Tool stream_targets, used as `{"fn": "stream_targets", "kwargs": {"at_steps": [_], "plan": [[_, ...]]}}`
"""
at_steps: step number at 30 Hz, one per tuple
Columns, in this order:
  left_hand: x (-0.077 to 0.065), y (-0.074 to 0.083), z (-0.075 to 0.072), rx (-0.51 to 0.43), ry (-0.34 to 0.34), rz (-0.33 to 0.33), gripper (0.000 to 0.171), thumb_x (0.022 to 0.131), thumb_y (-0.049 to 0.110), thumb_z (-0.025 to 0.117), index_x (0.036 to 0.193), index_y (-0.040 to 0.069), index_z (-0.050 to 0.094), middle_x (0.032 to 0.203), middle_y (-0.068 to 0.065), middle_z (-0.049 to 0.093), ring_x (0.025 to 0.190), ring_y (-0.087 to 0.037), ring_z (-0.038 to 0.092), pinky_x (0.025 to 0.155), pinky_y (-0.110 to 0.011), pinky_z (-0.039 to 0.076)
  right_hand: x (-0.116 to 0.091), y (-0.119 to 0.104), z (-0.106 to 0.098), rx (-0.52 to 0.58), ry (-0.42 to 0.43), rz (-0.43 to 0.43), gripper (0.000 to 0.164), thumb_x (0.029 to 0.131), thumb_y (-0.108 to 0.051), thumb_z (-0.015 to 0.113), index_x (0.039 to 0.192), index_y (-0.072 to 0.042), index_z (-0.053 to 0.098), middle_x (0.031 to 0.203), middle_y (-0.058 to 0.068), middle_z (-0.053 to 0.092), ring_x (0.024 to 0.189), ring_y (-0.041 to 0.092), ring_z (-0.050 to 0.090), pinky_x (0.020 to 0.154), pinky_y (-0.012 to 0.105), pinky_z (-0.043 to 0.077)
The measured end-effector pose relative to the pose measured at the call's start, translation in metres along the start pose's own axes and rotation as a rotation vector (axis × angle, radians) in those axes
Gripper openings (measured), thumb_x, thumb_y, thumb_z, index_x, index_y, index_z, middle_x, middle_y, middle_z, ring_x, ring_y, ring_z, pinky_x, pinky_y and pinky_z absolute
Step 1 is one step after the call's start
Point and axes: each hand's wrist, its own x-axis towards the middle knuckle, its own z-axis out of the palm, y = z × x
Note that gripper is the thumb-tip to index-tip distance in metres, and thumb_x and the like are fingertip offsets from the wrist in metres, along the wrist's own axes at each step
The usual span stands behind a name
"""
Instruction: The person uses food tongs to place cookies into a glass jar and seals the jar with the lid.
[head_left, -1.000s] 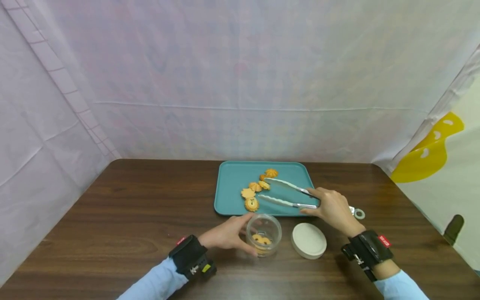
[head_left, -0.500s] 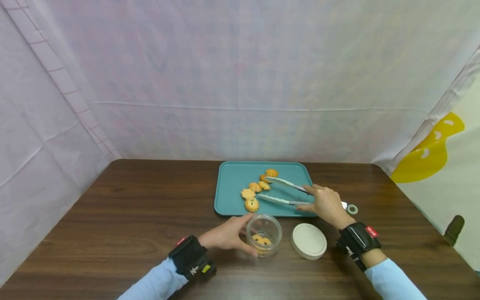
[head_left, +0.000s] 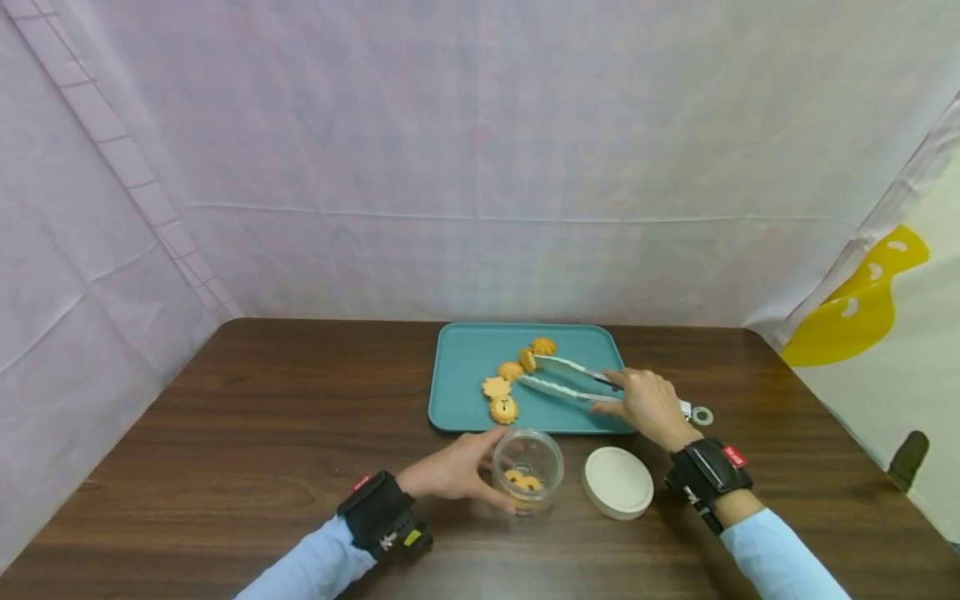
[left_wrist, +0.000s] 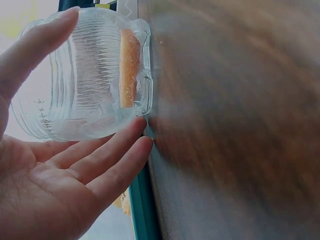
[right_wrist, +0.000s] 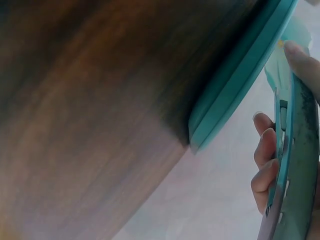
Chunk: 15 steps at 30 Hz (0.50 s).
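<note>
My left hand (head_left: 457,473) holds a clear glass jar (head_left: 542,446) upright on the table, thumb on one side and fingers on the other. A biscuit (left_wrist: 129,70) lies flat at the jar's bottom in the left wrist view. My right hand (head_left: 651,405) grips a pair of tongs (head_left: 570,393) with pale scalloped ends, their arms spread over the teal tray (head_left: 457,350). A tilted biscuit (head_left: 527,360) stands at the tongs' tips; whether both tips touch it I cannot tell. Several more biscuits, among them one with a face (head_left: 503,409), lie on the tray.
A round white lid (head_left: 618,482) lies on the brown wooden table (head_left: 315,417), right of the jar. Pale cloth (head_left: 480,167) hangs behind the table's far edge. The tray stands near that edge, beyond the jar and lid.
My right hand has shifted left with the tongs, whose arms have drawn closer together. One biscuit by their tips has tipped up from lying flatter. The left hand and jar have stayed put.
</note>
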Motion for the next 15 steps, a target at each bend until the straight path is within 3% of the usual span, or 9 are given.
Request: {"fn": "stream_targets", "kwargs": {"at_steps": [6, 15], "plan": [[0.0008, -0.0003, 0.0004, 0.003, 0.003, -0.003, 0.076, 0.067, 0.009, 0.078, 0.129, 0.005, 0.036, 0.126, -0.014, 0.047, 0.105, -0.027, 0.055, 0.086, -0.02, 0.046, -0.0003, 0.0001, -0.0024, -0.017, -0.007, 0.033, 0.052, 0.063, -0.04, 0.076, 0.099, -0.004, 0.069, 0.074, 0.015, 0.066, 0.046, 0.014, 0.049, 0.035, 0.029, 0.037], [0.0005, 0.0005, 0.0006, -0.006, 0.001, -0.011, 0.077, 0.067, 0.009, 0.078, 0.131, 0.007, 0.035, 0.127, -0.013, 0.047, 0.106, -0.028, 0.054, 0.086, -0.02, 0.046, -0.0021, 0.0022, -0.0054, 0.011, 0.009, 0.017, 0.041, 0.065, -0.037, 0.076, 0.093, -0.007, 0.071, 0.069, 0.012, 0.066, 0.048, 0.019, 0.054, 0.035, 0.029, 0.038]]}}
